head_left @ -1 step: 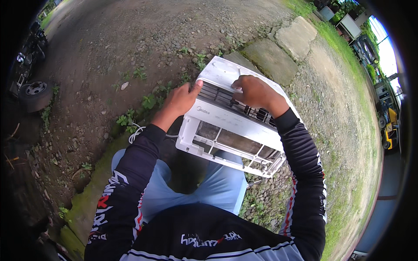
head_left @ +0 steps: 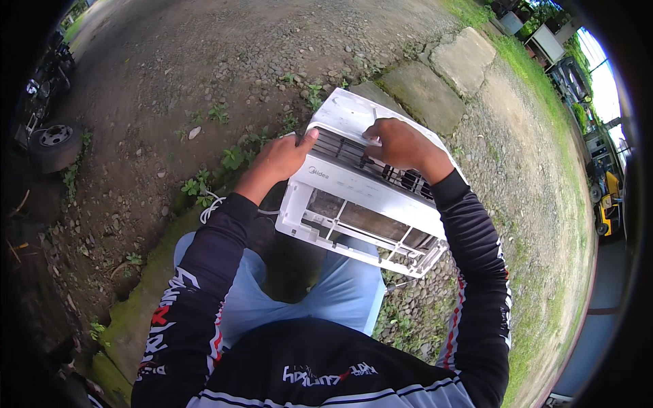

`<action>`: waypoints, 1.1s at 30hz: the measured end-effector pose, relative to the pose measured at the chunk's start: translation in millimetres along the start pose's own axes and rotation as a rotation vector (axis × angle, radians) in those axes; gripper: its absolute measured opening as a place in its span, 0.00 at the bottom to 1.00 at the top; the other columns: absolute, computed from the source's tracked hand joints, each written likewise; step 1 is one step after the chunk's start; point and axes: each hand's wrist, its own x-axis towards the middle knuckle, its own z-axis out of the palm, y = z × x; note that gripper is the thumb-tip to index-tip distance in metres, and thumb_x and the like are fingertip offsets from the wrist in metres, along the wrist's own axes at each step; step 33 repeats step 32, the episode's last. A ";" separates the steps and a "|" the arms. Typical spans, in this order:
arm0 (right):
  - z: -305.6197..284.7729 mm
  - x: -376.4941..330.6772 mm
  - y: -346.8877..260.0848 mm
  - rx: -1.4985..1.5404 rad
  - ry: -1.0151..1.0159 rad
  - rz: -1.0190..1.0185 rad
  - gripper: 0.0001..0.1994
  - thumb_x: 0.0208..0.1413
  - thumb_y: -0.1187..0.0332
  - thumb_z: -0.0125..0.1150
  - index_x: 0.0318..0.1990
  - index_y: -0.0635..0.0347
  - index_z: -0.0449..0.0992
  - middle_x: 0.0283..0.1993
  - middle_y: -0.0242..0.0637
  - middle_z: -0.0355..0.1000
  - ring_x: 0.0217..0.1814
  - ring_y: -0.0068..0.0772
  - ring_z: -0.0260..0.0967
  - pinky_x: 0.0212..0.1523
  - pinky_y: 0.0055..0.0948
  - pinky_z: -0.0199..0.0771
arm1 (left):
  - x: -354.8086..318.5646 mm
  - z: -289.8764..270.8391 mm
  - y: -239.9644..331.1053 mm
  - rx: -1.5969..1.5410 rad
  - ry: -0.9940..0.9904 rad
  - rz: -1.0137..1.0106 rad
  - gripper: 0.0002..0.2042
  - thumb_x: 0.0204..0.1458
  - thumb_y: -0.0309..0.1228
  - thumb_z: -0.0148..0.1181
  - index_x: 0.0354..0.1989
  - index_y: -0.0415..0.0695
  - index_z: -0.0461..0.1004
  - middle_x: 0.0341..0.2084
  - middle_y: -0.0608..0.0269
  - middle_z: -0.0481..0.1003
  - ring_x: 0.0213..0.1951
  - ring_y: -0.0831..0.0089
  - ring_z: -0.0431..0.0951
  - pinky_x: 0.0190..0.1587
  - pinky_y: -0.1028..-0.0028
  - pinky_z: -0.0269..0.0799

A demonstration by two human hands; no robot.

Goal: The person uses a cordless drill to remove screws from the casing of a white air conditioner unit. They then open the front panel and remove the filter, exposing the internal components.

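Tilted over my knees is the white casing of an air conditioner indoor unit (head_left: 357,189), with an open frame on its near side. A dark slotted air outlet (head_left: 340,146) runs along its length, below a smooth white panel (head_left: 345,109). My left hand (head_left: 280,160) grips the casing's left end, thumb laid on the top edge and the other fingers mostly hidden behind it. My right hand (head_left: 401,144) is closed over the outlet, its curled fingertips at a small white edge. Whatever lies within those fingers is hidden.
A white cable (head_left: 212,207) loops beside the casing's left end. Weeds and a mossy concrete edge (head_left: 146,306) lie at the left. Beyond are gravel (head_left: 292,51) and concrete slabs (head_left: 425,95). A wheel (head_left: 56,146) stands far left, and a yellow vehicle (head_left: 610,202) far right.
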 end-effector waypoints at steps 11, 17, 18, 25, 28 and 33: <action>12.3 11.8 -9.9 -0.058 0.049 0.000 0.20 0.49 0.70 0.69 0.50 0.67 0.82 0.50 0.55 0.77 0.54 0.57 0.78 0.59 0.44 0.78 | 4.2 62.1 -17.0 -0.353 0.433 0.244 0.37 0.61 0.64 0.61 0.48 0.32 0.69 0.44 0.38 0.74 0.47 0.43 0.77 0.53 0.51 0.72; 13.8 25.4 -15.4 -0.060 0.052 0.021 0.23 0.46 0.72 0.68 0.53 0.65 0.81 0.51 0.52 0.78 0.55 0.56 0.77 0.59 0.44 0.78 | 13.8 79.3 0.5 -0.428 0.614 0.179 0.35 0.62 0.61 0.61 0.46 0.32 0.69 0.39 0.37 0.74 0.44 0.41 0.77 0.50 0.52 0.72; 15.1 27.1 -16.8 -0.086 0.050 0.032 0.22 0.46 0.73 0.68 0.53 0.66 0.81 0.51 0.52 0.78 0.55 0.56 0.77 0.58 0.44 0.78 | 15.2 79.0 1.6 -0.395 0.641 0.178 0.33 0.63 0.60 0.61 0.45 0.34 0.69 0.39 0.39 0.75 0.44 0.43 0.77 0.49 0.53 0.72; 12.9 39.0 -28.0 -0.267 -0.064 0.082 0.16 0.46 0.74 0.65 0.45 0.67 0.82 0.46 0.56 0.79 0.51 0.60 0.79 0.56 0.47 0.80 | 18.3 81.6 -6.7 -0.394 0.686 0.247 0.27 0.68 0.55 0.55 0.41 0.36 0.68 0.35 0.44 0.75 0.40 0.42 0.77 0.47 0.51 0.70; 3.4 33.0 -22.2 -0.180 -0.054 0.038 0.13 0.47 0.73 0.65 0.43 0.67 0.82 0.45 0.57 0.80 0.51 0.60 0.79 0.56 0.48 0.80 | 3.7 104.3 -46.2 -0.710 0.595 -0.065 0.27 0.68 0.56 0.54 0.42 0.37 0.69 0.37 0.43 0.75 0.41 0.41 0.77 0.49 0.51 0.70; 6.5 33.3 -25.1 -0.248 -0.084 0.071 0.18 0.48 0.72 0.66 0.48 0.66 0.83 0.46 0.58 0.80 0.53 0.60 0.79 0.58 0.47 0.80 | -14.4 150.0 -93.6 -0.610 0.427 -0.286 0.29 0.68 0.59 0.52 0.52 0.40 0.74 0.56 0.40 0.77 0.59 0.51 0.78 0.57 0.54 0.69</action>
